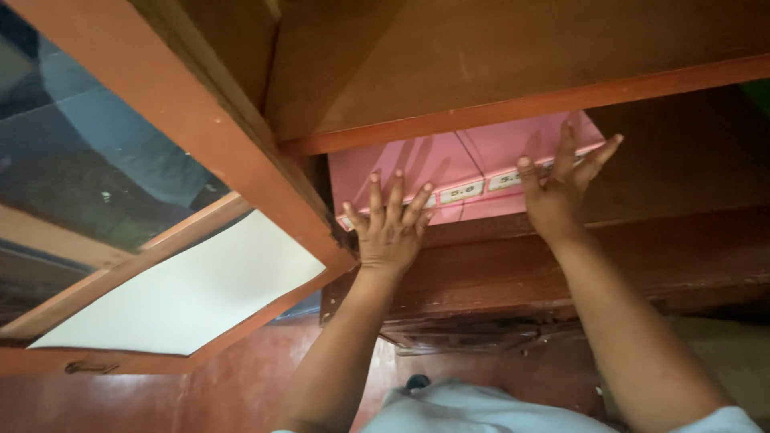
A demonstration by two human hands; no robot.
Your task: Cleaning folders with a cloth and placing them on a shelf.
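Observation:
Several flat pink boxes (pixel 449 160) with small white labels lie side by side on a low shelf inside a wooden cabinet. My left hand (pixel 389 224) presses flat against the front of the left pink box, fingers spread. My right hand (pixel 561 188) rests with spread fingers on the front right corner of the right pink box. Neither hand grips anything; both palms push on the box fronts. The backs of the boxes are hidden under the shelf above.
A wooden shelf board (pixel 513 104) with a red edge overhangs the boxes. The cabinet's glass door (pixel 144 200) in a red wooden frame stands open at the left. Below is a dark wooden ledge (pixel 561 273) and a reddish floor (pixel 241 385).

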